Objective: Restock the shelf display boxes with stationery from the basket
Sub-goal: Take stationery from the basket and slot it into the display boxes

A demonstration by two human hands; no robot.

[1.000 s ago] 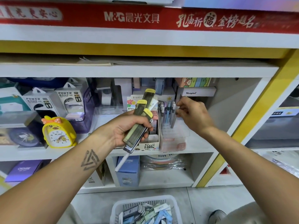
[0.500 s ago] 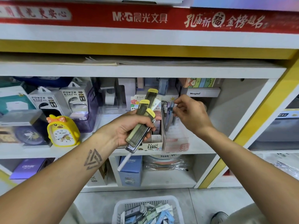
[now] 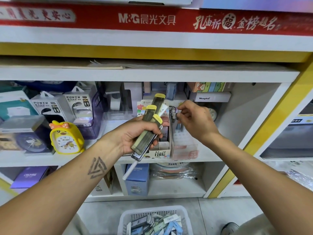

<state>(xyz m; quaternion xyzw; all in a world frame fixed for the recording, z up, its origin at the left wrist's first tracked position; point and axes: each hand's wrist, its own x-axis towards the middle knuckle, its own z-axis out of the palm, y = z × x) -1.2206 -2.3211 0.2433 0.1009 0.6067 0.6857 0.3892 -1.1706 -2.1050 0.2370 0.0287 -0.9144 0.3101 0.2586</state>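
My left hand grips a bundle of pencil-lead cases with yellow caps, plus a white pen sticking out below, in front of the shelf. Behind it stands a cardboard display box marked 100, holding pink cases. To its right is a clear plastic display box with several upright pens. My right hand is over that box, fingertips pinching the top of a pen. The white basket with blue and grey stationery sits on the floor below.
A yellow duck alarm clock and power bank packs fill the shelf to the left. Blue and purple boxes stand on the lower shelf. A white Henghui box sits behind my right hand. A shoe shows at bottom right.
My right hand has lifted a little from low in the clear box to the pen tops. The left hand and its bundle have kept their place.
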